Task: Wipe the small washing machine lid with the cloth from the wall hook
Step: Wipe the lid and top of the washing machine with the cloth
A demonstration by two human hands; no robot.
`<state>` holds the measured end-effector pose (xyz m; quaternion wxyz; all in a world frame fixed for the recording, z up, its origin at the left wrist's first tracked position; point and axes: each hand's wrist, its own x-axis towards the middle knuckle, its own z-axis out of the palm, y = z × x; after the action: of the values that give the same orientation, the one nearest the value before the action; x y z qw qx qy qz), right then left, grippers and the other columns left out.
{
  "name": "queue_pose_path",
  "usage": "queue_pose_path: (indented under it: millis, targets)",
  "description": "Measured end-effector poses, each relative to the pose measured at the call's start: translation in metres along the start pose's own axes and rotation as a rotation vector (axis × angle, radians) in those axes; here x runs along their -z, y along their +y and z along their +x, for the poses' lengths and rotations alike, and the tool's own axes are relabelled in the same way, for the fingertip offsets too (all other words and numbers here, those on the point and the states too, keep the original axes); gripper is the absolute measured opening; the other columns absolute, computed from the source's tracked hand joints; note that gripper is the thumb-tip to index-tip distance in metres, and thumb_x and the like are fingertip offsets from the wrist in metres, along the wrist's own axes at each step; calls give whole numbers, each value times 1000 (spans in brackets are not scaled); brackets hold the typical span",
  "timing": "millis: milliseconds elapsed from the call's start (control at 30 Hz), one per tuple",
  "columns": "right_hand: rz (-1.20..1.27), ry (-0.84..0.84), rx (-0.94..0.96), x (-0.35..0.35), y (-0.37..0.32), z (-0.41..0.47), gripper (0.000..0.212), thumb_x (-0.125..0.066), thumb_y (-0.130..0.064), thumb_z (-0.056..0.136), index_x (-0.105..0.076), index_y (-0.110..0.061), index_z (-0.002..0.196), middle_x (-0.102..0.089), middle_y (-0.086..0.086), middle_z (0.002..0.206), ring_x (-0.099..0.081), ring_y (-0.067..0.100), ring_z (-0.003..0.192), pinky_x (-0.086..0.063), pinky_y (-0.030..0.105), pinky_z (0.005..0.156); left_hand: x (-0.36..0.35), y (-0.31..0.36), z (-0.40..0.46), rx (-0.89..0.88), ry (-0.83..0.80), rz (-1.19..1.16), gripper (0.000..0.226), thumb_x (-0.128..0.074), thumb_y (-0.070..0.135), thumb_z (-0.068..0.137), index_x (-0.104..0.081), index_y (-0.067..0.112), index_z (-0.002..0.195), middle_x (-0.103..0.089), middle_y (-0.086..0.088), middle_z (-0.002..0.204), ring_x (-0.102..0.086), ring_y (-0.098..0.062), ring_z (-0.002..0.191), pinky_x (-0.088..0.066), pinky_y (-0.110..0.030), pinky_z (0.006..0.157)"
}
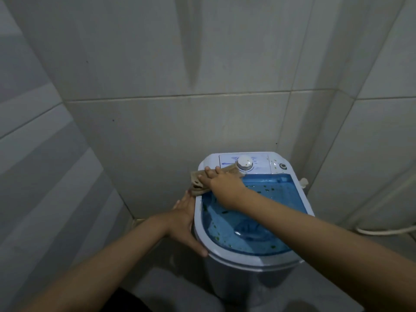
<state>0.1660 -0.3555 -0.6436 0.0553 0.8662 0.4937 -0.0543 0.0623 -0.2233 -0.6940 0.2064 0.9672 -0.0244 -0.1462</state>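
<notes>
A small white washing machine [243, 280] stands in a tiled corner, with a see-through blue lid [265, 212] speckled with dark green spots. My right hand [221, 185] presses a beige cloth [198, 182] flat on the lid's far left corner, next to the white timer knob [245, 163]. The cloth overhangs the machine's left edge. My left hand [184, 224] lies flat against the machine's left side, fingers spread, thumb on the front rim.
Grey tiled walls close in on the left, back and right. A white hose [382, 230] runs along the floor at the right. A small white fitting [304, 183] sticks out at the machine's right edge.
</notes>
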Motion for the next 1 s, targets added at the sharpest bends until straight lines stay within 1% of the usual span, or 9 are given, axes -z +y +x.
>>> queue_pose_path:
  millis: [133, 267, 367, 433, 500, 567, 667, 833, 1000]
  targets:
    - [-18, -3, 36, -2, -11, -18, 61, -40, -1, 93, -21, -15, 149, -10, 14, 160, -17, 39, 145, -29, 50, 112, -5, -6, 2, -41, 34, 11, 142, -76, 75, 39, 12, 41, 145, 9, 12, 156, 6, -14, 144, 3, -36, 119]
    - [-11, -25, 85, -1, -21, -41, 64, -44, -1, 92, -20, -16, 150, -11, 13, 160, -17, 37, 145, -27, 48, 113, -5, -5, -1, -70, -16, 30, 130, -68, 83, 37, 8, 55, 139, 18, 13, 154, 20, -15, 142, 12, -40, 117]
    - [-3, -18, 114, -2, -28, -59, 62, -44, -2, 93, -22, -16, 149, -16, 13, 160, -22, 37, 144, -25, 47, 114, -11, -13, 3, -21, -23, 47, 135, -59, 90, 35, 10, 50, 144, 38, 6, 148, 41, -24, 134, 19, -48, 113]
    - [5, -18, 147, -5, -32, -70, 60, -44, -3, 93, -25, -15, 149, -18, 13, 159, -25, 36, 142, -25, 45, 115, -16, -20, 7, 12, -23, 48, 142, -57, 94, 32, 12, 44, 146, 36, -3, 153, 43, -26, 134, 14, -55, 115]
    - [31, -14, 175, -7, -34, -83, 60, -47, -4, 93, -26, -15, 148, -22, 13, 158, -27, 34, 141, -24, 44, 116, -16, -15, 5, 38, -40, 36, 153, -57, 94, 30, 20, 33, 147, 39, -8, 151, 41, -27, 134, 15, -53, 115]
    - [60, -19, 193, -8, -35, -95, 60, -47, -3, 92, -27, -16, 148, -24, 10, 158, -29, 31, 141, -25, 43, 115, -11, -7, 1, 74, -30, -5, 158, -71, 80, 38, 30, 20, 144, 39, -8, 150, 35, -25, 137, 13, -46, 115]
    - [85, -11, 231, -12, -33, -110, 57, -49, -4, 91, -35, -17, 144, -36, 10, 153, -38, 29, 136, -35, 45, 111, -10, -4, -1, 85, -9, -21, 146, -81, 55, 59, 33, 16, 142, 34, -8, 153, 27, -24, 142, 9, -44, 116]
    - [90, 39, 287, -22, -24, -128, 49, -58, -7, 81, -52, -21, 128, -63, 7, 119, -61, 26, 106, -50, 45, 90, -6, -1, -2, 96, -32, 10, 150, -79, 64, 52, 31, 20, 143, 32, -7, 155, 28, -25, 141, 10, -47, 114]
    - [18, 53, 298, -21, -14, -144, 50, -59, -8, 80, -51, -25, 126, -65, 4, 115, -63, 27, 101, -53, 45, 83, 1, 5, -8, 142, -62, 56, 164, -60, 91, 25, 28, 22, 144, 32, -6, 154, 31, -27, 140, 6, -55, 117]
